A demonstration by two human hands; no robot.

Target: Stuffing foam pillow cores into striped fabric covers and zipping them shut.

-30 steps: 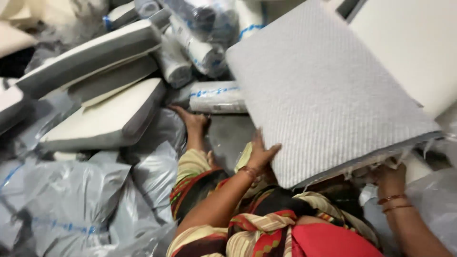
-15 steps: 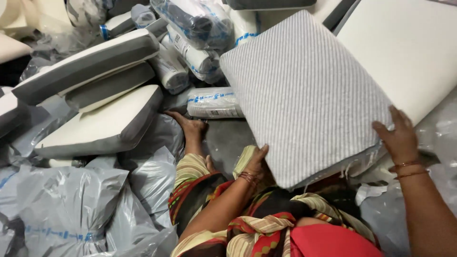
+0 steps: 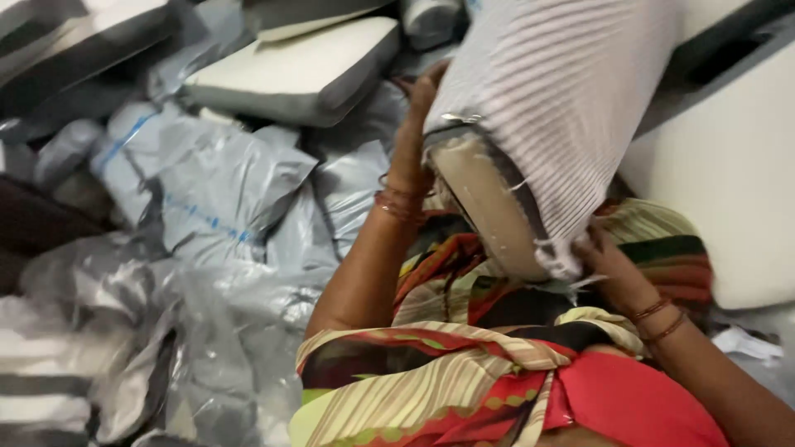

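Left fingers: the left hand (image 3: 416, 108) lies flat against the left edge of the grey ribbed-fabric cushion cover (image 3: 571, 91), fingers stretched up along it; whether they curl round the edge I cannot tell, the frame is blurred.
Right fingers: the right hand (image 3: 609, 265) pinches the frayed lower corner of the cover, fingers closed on the cloth and loose threads.
Cushion: the cover sits part-way over a cream foam pad (image 3: 489, 207), whose bare end sticks out at the open mouth; it is held tilted above the lap.
Doing it well: judging from the grip, keeping the pinched corner taut while the flat hand steadies the side should stop the cloth bunching on the foam.
Lap: striped red, green and cream draped cloth (image 3: 464, 364).
Around: grey plastic bags (image 3: 215, 190) heaped to the left; a white foam cushion with a grey rim (image 3: 306, 70) beyond; a white slab (image 3: 729, 182) to the right.
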